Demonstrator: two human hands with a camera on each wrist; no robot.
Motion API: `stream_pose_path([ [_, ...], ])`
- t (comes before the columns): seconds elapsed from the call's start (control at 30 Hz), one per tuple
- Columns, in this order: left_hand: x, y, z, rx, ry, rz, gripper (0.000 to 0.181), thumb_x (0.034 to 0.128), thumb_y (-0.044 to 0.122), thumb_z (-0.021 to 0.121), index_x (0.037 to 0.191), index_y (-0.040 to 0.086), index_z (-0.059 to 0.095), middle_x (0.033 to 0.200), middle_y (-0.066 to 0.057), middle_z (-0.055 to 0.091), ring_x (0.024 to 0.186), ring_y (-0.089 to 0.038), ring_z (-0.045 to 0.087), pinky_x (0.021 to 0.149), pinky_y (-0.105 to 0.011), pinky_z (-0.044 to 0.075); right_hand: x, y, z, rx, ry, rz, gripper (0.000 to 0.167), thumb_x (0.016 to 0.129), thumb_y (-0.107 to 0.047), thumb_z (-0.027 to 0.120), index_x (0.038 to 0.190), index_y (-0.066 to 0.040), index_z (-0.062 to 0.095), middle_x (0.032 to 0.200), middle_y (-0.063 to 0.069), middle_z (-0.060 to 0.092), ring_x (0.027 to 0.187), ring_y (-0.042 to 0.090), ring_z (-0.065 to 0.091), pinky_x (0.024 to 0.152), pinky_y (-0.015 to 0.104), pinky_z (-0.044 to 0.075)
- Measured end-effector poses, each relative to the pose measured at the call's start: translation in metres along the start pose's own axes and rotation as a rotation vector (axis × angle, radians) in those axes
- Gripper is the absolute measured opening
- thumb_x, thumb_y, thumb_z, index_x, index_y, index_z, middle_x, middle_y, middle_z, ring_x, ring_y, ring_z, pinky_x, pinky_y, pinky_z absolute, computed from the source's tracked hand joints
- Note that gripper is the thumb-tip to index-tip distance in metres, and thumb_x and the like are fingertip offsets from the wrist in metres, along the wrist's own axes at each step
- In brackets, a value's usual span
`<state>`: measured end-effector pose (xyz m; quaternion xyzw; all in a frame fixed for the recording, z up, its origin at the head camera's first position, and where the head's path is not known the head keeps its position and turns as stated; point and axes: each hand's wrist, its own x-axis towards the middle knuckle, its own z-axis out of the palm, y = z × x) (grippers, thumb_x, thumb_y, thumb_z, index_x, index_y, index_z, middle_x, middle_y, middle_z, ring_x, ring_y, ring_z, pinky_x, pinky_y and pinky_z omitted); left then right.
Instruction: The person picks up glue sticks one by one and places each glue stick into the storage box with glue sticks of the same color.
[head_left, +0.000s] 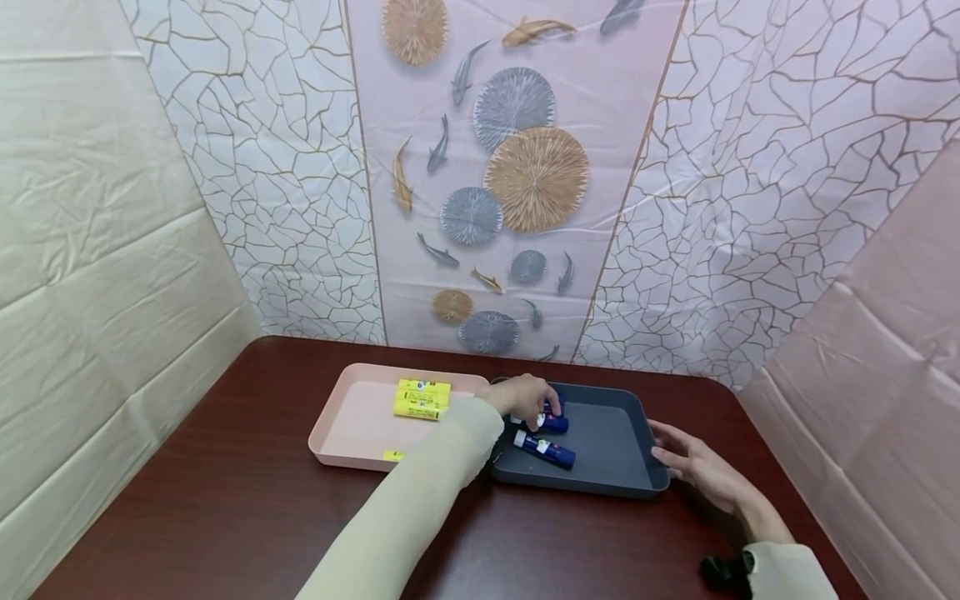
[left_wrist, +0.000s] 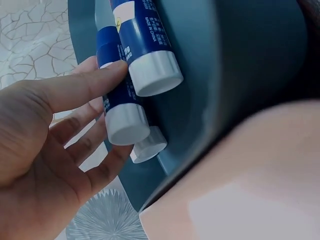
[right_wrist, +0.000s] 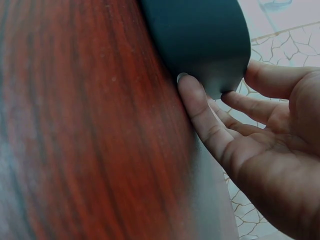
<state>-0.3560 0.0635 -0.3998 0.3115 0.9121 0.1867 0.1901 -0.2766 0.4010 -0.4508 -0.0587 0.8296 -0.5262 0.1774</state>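
Note:
Three blue glue sticks with white caps lie in the dark grey tray [head_left: 603,442]. My left hand [head_left: 525,396] reaches into its left side. In the left wrist view, thumb and curled fingers pinch the middle glue stick [left_wrist: 127,124]. A nearer glue stick [left_wrist: 152,55] lies beside it, and a white cap [left_wrist: 152,145] shows behind. In the head view the front glue stick [head_left: 543,448] lies slanted, apart from the hand. My right hand [head_left: 705,471] touches the tray's right end from outside, its fingers fairly straight along wall and rim.
To the left stands a pink tray [head_left: 341,417] with several yellow tubes [head_left: 422,398]; my left sleeve crosses over its front right corner. Both trays rest on a dark red wooden table [head_left: 247,500]. Patterned cloth walls [head_left: 480,167] enclose the back and sides.

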Motion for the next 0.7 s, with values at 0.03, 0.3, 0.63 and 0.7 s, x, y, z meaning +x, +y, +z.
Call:
stream_pose_path([
  [0.03, 0.000, 0.000, 0.001, 0.007, 0.006, 0.001, 0.040, 0.0932, -0.003, 0.075, 0.125, 0.022, 0.074, 0.110, -0.002, 0.067, 0.087, -0.011, 0.058, 0.068, -0.025, 0.049, 0.000, 0.000, 0.000, 0.000, -0.001, 0.000, 0.074, 0.108, -0.026, 0.058, 0.165, -0.003, 0.017, 0.145, 0.028, 0.040, 0.127, 0.035, 0.054, 0.102, 0.042, 0.053],
  [0.3, 0.000, 0.006, 0.002, 0.082, 0.040, -0.013, 0.041, 0.0915, -0.004, 0.076, 0.122, 0.023, 0.072, 0.118, -0.002, 0.067, 0.087, -0.012, 0.056, 0.069, -0.025, 0.048, 0.002, 0.000, 0.002, -0.001, -0.009, 0.001, 0.075, 0.108, -0.027, 0.058, 0.165, -0.003, 0.017, 0.145, 0.028, 0.040, 0.125, 0.035, 0.054, 0.101, 0.040, 0.053],
  [0.63, -0.005, -0.003, -0.006, 0.000, 0.083, 0.056, 0.029, 0.0973, 0.003, 0.071, 0.122, 0.019, 0.071, 0.095, 0.001, 0.066, 0.078, -0.011, 0.057, 0.068, -0.025, 0.049, 0.001, -0.001, -0.001, -0.007, 0.000, 0.008, 0.075, 0.108, -0.028, 0.058, 0.166, -0.003, 0.016, 0.147, 0.029, 0.038, 0.127, 0.035, 0.054, 0.100, 0.041, 0.053],
  [0.7, -0.006, -0.009, -0.008, -0.033, 0.095, 0.063, 0.025, 0.1004, 0.008, 0.068, 0.122, 0.019, 0.071, 0.096, 0.001, 0.067, 0.078, -0.011, 0.057, 0.067, -0.025, 0.047, 0.000, -0.002, -0.002, -0.009, 0.002, 0.007, 0.075, 0.108, -0.027, 0.058, 0.165, -0.003, 0.017, 0.146, 0.029, 0.039, 0.126, 0.035, 0.054, 0.100, 0.040, 0.054],
])
